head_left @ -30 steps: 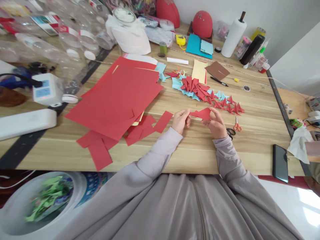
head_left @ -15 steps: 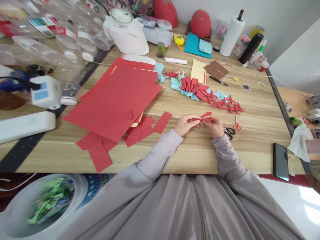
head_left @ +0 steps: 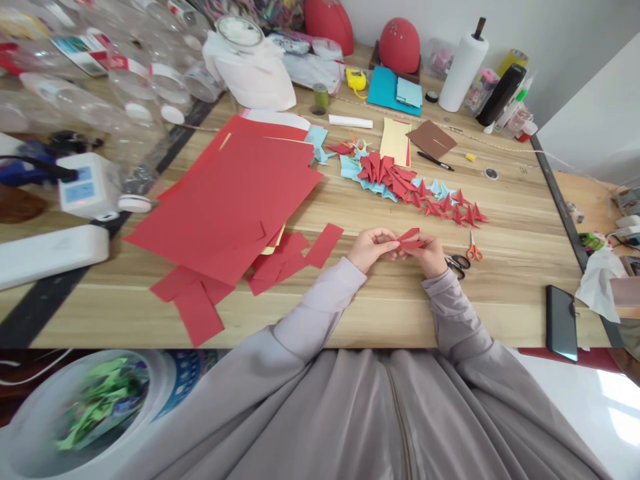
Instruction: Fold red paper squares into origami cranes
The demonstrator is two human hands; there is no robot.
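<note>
Between my two hands is a folded piece of red paper, held above the front middle of the table. My left hand pinches its left end between thumb and fingers. On the other side my right hand grips the right part, and the fingers hide some of the folds. Black-handled scissors lie beside my right hand, with small orange-handled scissors just past them. Behind the hands runs a row of folded red paper pieces, with light blue folded pieces among them.
Large red paper sheets are stacked to the left, with cut red strips at their front edge. Plastic bottles crowd the back left. A phone lies at the front right edge. A bin with green scraps stands below left.
The folded red paper has shifted in my fingers, and two pointed parts now show spread apart at its right end. Both hands stay in nearly the same place.
</note>
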